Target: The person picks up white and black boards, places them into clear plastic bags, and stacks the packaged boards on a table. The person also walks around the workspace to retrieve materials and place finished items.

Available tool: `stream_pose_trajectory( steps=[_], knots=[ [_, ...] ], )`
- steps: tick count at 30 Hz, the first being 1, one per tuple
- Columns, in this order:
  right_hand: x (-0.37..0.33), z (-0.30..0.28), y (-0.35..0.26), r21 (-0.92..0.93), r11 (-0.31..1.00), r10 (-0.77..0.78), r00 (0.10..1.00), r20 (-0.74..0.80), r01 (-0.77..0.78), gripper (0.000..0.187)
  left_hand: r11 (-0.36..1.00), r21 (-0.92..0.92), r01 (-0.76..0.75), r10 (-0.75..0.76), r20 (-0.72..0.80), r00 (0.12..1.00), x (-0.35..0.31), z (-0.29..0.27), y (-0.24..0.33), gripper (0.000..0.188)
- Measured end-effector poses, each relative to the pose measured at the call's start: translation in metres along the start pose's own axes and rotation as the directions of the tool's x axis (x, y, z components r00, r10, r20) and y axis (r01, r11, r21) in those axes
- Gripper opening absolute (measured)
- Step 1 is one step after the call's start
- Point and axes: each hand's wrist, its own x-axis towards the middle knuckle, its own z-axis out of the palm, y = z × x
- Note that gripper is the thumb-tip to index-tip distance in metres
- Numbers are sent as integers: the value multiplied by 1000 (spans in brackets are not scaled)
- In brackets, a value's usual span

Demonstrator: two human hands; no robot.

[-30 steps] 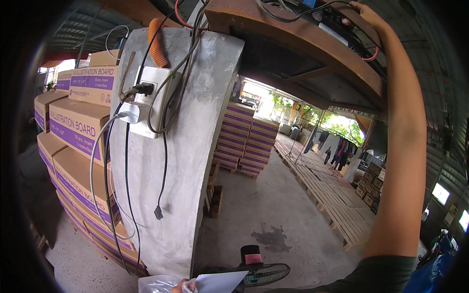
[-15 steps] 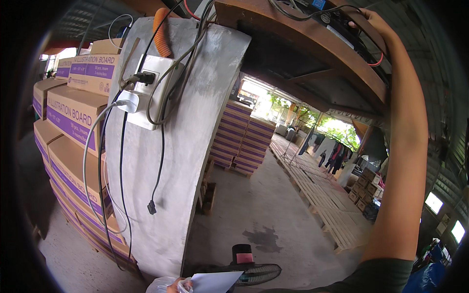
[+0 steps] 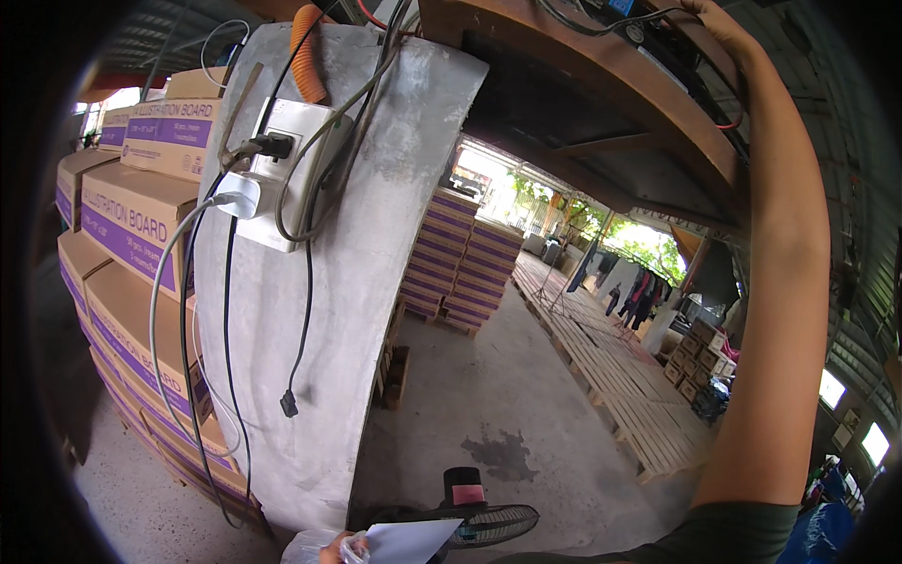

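Right hand raised to brown shelf, arm upright; left hand low.

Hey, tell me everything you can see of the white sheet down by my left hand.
The white sheet is flat, pale and plain on its visible face, with straight edges; it looks like paper or thin card. It sits slightly tilted at the bottom of the view, its lower part cut off. The left hand and bunched clear plastic are at its left end; whether the fingers pinch it is unclear. A black fan shows beyond its right end.
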Motion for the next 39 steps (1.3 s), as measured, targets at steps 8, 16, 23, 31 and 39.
stream_pose_trajectory(
  steps=[8, 16, 23, 31, 39],
  knots=[
    [-25, 12, -50, 99, 992, 79, 996, 48, -84, 28, 1000, -28, 6, -6, -7, 1000, 5, 1, 3, 14],
    [-13, 8, -29, 148, 989, -21, 986, 165, -4, 22, 1000, 6, -31, 31, -2, 1000, 7, 5, 5, 15],
    [-19, 10, -44, 72, 997, -5, 991, 132, -4, 26, 999, 40, 13, -15, 36, 999, 4, 4, -3, 23],
    [-20, 8, -45, -22, 1000, 5, 993, 118, -3, 30, 998, 66, 3, -4, 17, 1000, 2, 3, -3, 22],
    [-19, 9, -43, -30, 998, -53, 991, 123, 57, 30, 997, 82, 11, -12, 11, 1000, -2, 1, -11, 20]
  ],
)
